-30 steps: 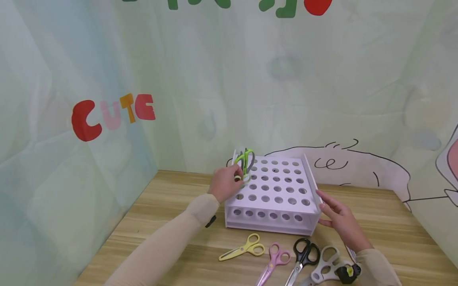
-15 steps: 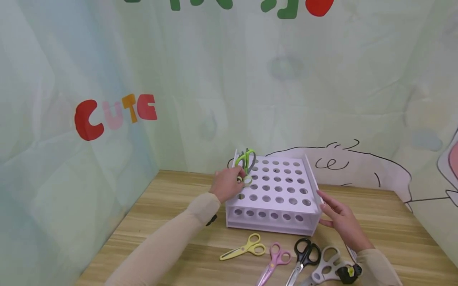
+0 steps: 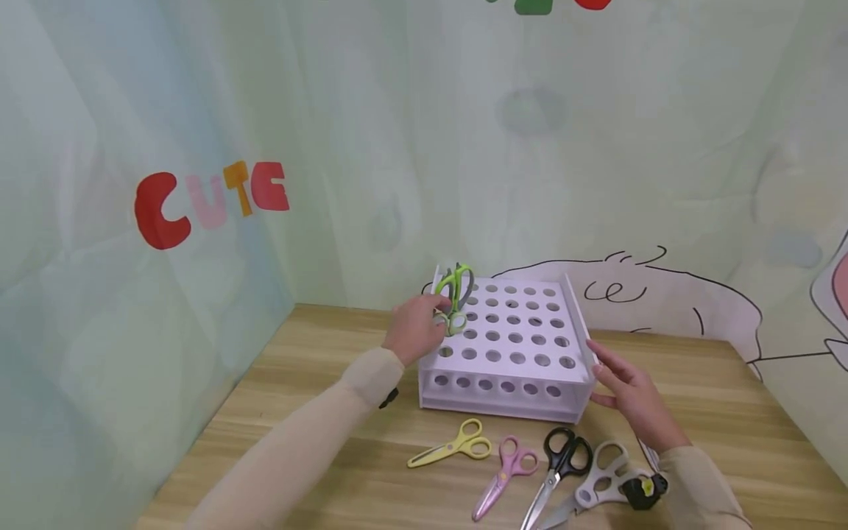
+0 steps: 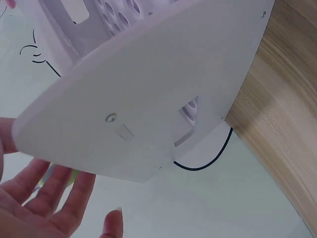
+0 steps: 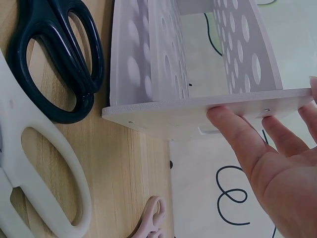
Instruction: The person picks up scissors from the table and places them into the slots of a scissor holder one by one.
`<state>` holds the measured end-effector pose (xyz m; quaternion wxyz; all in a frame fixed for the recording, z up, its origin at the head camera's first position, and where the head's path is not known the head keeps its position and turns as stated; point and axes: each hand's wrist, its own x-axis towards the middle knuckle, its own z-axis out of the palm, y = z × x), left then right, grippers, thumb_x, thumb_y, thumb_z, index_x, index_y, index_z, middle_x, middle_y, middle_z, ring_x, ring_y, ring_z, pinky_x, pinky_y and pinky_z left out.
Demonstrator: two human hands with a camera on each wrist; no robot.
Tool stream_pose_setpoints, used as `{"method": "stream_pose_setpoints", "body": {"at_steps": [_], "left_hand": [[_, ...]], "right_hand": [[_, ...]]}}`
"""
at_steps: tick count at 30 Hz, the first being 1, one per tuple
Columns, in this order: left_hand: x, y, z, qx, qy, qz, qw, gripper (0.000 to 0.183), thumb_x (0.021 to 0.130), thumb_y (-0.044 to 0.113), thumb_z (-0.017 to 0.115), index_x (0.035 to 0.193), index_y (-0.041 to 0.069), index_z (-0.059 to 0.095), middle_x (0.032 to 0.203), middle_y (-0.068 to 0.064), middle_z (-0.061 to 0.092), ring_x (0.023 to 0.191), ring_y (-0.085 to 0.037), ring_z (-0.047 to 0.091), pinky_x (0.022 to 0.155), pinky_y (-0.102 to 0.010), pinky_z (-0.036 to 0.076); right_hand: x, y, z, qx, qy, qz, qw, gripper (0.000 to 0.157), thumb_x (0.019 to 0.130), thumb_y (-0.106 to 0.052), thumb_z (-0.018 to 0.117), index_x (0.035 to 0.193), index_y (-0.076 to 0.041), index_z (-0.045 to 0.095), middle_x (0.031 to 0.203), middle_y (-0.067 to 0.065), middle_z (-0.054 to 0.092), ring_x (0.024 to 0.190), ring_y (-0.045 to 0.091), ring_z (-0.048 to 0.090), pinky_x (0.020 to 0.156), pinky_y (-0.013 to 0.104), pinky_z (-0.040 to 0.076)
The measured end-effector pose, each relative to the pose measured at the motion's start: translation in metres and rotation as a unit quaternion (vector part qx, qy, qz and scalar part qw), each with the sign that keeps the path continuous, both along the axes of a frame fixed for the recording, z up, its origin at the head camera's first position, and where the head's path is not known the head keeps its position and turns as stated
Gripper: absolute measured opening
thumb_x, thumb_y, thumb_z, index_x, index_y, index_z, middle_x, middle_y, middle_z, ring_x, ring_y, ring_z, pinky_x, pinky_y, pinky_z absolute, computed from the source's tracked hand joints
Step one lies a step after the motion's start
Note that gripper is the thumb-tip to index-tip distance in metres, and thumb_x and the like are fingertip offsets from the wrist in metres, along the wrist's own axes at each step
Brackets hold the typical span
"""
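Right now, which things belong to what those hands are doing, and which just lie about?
Seemingly part of it:
left hand, holding pale green scissors
right hand, touching the lilac rack
green-and-grey scissors, handles up

Probably just lying about on the table:
yellow scissors
pink scissors
black scissors
white scissors

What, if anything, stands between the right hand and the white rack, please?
Nothing visible: the right hand touches the white rack at its side panel. The black scissors lie in front of the rack, not between them.
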<state>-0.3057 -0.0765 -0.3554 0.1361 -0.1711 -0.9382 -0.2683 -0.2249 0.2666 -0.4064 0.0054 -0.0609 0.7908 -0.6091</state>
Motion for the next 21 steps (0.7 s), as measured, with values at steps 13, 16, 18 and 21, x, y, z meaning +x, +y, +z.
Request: {"method": "stream_pose_setpoints", "body": {"at_steps": [13,16,18,21], "left_hand": [[0.025,-0.012,0.002,0.029,0.071,-0.021,0.9968,0.03,0.088,0.012,0.07,0.117,0.007,0.07,0.125,-0.011,0.063,0.117,-0.031,0.057,0.097,-0.055,0.043],[0.032,-0.015,-0.001,0.044,0.092,-0.038,0.9941,0.031,0.086,0.012,0.073,0.116,0.005,0.07,0.12,-0.011,0.066,0.113,-0.03,0.059,0.097,-0.054,0.044],[0.035,-0.017,-0.003,0.05,0.107,-0.048,0.9918,0.032,0.085,0.012,0.074,0.116,0.004,0.07,0.117,-0.01,0.067,0.11,-0.029,0.061,0.096,-0.052,0.045],[0.039,-0.02,-0.007,0.062,0.119,-0.063,0.9889,0.035,0.083,0.013,0.074,0.116,0.003,0.069,0.114,-0.01,0.068,0.104,-0.027,0.063,0.093,-0.048,0.049]], "right_hand": [[0.0,0.0,0.0,-0.003,-0.004,-0.003,1.0,0.057,0.106,-0.03,0.046,0.156,-0.008,0.028,0.161,0.019,0.018,0.113,0.005,0.051,0.087,0.031,0.055],[-0.001,0.0,0.0,-0.006,-0.002,0.0,1.0,0.058,0.106,-0.032,0.047,0.156,-0.009,0.027,0.161,0.019,0.018,0.114,0.005,0.051,0.087,0.031,0.055],[-0.001,0.0,-0.001,-0.006,-0.001,0.0,1.0,0.059,0.106,-0.033,0.047,0.156,-0.009,0.027,0.161,0.019,0.018,0.113,0.004,0.051,0.087,0.031,0.055],[-0.001,0.0,-0.001,-0.007,-0.002,0.0,1.0,0.059,0.106,-0.034,0.047,0.156,-0.009,0.027,0.161,0.019,0.019,0.109,-0.001,0.051,0.087,0.031,0.055]]}}
